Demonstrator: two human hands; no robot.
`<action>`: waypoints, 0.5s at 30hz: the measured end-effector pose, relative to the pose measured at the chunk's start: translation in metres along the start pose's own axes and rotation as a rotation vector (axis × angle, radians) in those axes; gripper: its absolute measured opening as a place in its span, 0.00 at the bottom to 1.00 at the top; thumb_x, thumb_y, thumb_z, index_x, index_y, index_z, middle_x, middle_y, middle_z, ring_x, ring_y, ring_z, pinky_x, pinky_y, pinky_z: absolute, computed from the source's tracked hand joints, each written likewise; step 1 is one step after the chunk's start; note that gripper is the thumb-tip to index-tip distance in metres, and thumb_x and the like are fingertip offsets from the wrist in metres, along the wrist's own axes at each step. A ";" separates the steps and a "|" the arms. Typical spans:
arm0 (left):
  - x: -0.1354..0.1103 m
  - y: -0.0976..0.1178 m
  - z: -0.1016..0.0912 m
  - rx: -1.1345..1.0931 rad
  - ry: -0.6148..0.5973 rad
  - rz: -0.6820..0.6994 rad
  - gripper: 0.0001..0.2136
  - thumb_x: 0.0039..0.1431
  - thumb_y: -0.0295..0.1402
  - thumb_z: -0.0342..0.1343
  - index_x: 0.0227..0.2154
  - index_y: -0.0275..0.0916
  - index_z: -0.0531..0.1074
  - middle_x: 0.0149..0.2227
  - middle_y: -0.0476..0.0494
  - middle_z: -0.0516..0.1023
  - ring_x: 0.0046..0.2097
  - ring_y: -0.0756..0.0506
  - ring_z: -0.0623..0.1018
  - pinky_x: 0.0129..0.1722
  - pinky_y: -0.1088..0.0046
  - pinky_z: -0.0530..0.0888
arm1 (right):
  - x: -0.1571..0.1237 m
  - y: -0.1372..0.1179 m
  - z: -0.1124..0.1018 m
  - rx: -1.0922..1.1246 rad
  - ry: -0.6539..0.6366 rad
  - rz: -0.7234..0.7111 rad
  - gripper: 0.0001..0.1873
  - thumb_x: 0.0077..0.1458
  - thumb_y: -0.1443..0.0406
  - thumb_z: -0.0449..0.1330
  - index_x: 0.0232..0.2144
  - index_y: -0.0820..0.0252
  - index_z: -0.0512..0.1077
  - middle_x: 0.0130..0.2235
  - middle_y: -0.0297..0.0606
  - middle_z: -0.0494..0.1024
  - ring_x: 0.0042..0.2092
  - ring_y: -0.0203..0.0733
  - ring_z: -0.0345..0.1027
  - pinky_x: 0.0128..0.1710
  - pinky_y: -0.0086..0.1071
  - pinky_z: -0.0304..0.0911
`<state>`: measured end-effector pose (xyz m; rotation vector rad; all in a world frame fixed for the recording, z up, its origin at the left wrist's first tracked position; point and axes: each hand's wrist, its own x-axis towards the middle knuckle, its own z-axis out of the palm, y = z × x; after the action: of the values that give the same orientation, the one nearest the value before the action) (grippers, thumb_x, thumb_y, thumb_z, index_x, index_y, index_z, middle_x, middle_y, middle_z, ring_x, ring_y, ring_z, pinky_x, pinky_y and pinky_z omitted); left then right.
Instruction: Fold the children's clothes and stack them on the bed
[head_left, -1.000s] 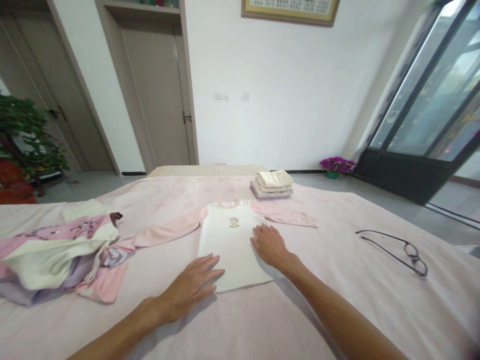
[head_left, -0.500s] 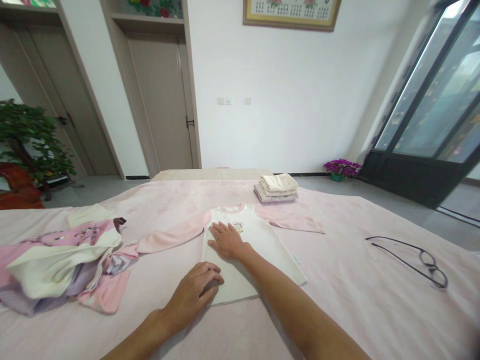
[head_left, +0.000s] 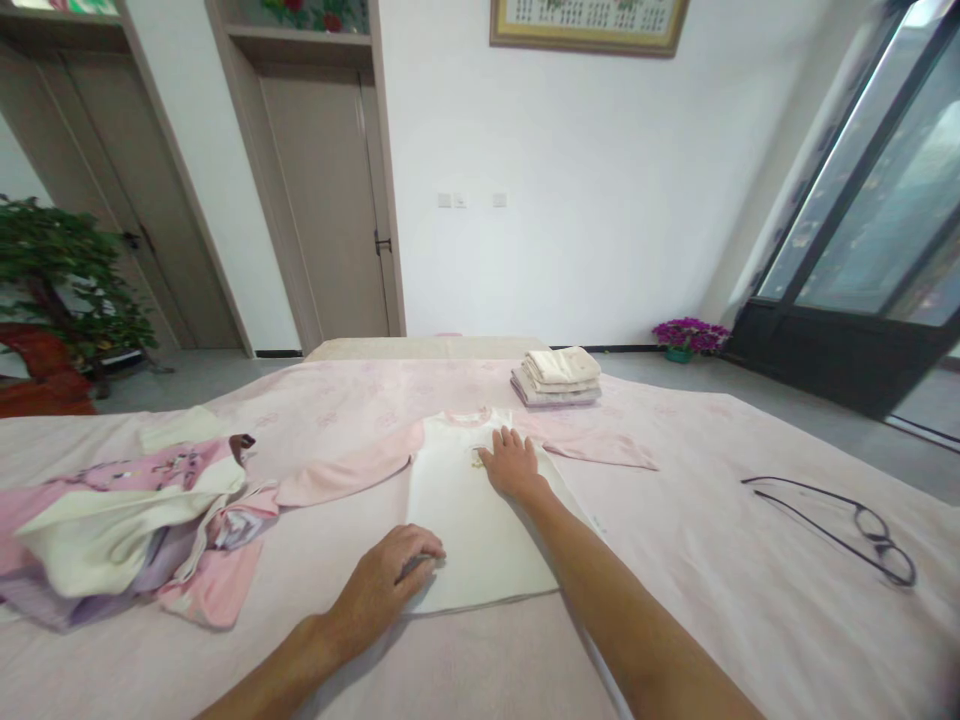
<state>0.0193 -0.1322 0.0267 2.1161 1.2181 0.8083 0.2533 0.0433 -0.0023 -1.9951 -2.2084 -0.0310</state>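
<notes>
A small white shirt [head_left: 457, 540] with pink long sleeves lies spread flat, its collar at the far end and a small print on the chest. My right hand [head_left: 514, 465] rests flat on the chest beside the print, fingers apart, and partly covers it. At the shirt's lower left edge lies my left hand [head_left: 401, 565], its fingers loosely bent and touching the fabric. It does not grip the cloth as far as I can see. My right forearm hides part of the shirt's right side.
A pink patterned sheet [head_left: 675, 600] covers the surface. To the left lies a heap of crumpled clothes [head_left: 127, 520]. A stack of folded clothes [head_left: 559, 378] sits at the far side. Black-framed eyeglasses [head_left: 840, 520] lie unfolded on the right.
My right hand has slid across the shirt's chest from left to right. My left hand has stayed at nearly the same spot by the lower left edge.
</notes>
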 end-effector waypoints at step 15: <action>0.022 -0.152 -0.144 0.818 0.195 -0.504 0.21 0.62 0.29 0.40 0.54 0.28 0.69 0.52 0.24 0.74 0.53 0.32 0.74 0.54 0.52 0.66 | -0.004 0.005 0.003 0.054 0.118 -0.028 0.28 0.68 0.54 0.42 0.62 0.64 0.62 0.66 0.51 0.59 0.67 0.54 0.47 0.64 0.49 0.37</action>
<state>-0.1609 -0.0228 0.0175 2.1449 2.3634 0.2993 0.2581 0.0398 -0.0061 -1.8836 -2.1409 -0.0884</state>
